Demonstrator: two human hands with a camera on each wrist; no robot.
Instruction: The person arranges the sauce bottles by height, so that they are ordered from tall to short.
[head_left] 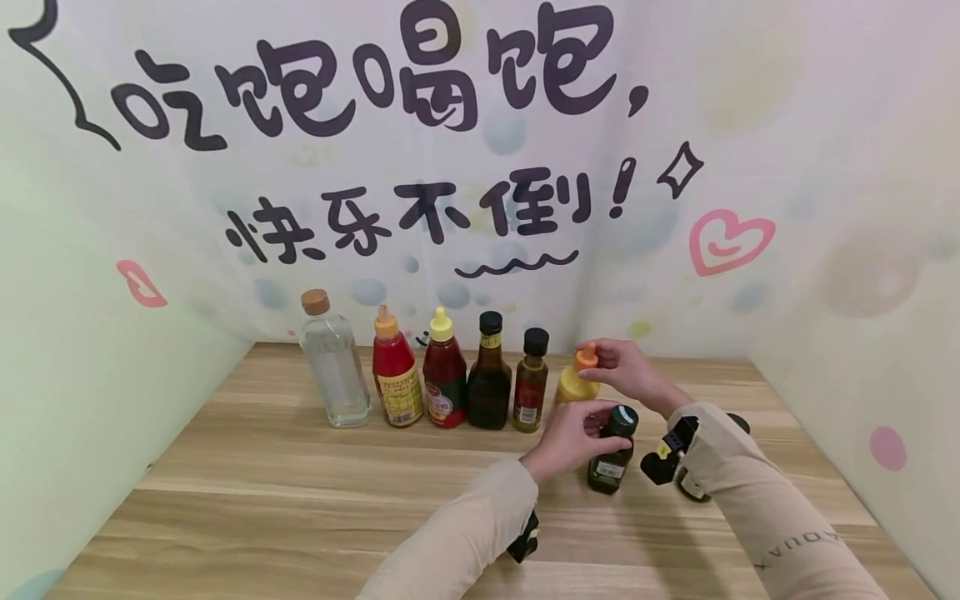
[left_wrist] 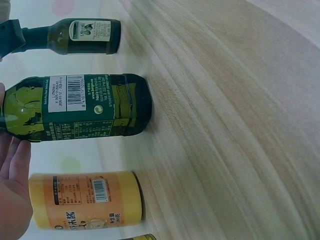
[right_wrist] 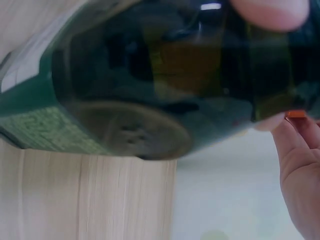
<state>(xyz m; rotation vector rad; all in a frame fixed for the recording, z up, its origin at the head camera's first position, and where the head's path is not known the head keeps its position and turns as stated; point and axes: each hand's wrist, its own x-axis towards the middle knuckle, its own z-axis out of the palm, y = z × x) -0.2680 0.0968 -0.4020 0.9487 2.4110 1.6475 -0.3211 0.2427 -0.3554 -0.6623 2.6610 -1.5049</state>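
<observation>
My left hand [head_left: 564, 442] grips a dark green glass bottle [head_left: 611, 462] near its neck, below the black cap. The bottle stands nearly upright at the table, its barcode label [left_wrist: 75, 93] showing in the left wrist view. Just behind it, my right hand [head_left: 632, 372] pinches the orange cap of a yellow mustard squeeze bottle [head_left: 578, 387]. The left hand and green bottle partly hide the yellow bottle in the head view; its orange label [left_wrist: 82, 195] shows in the left wrist view. The green bottle [right_wrist: 140, 65] fills much of the right wrist view.
A row along the back holds a clear bottle [head_left: 336, 367], a red sauce bottle [head_left: 395, 375], a ketchup-like bottle [head_left: 444, 375], a dark sauce bottle [head_left: 490, 383] and a small black-capped bottle [head_left: 531, 383]. Another bottle [head_left: 693, 485] stands partly behind my right sleeve. A printed cloth hangs behind.
</observation>
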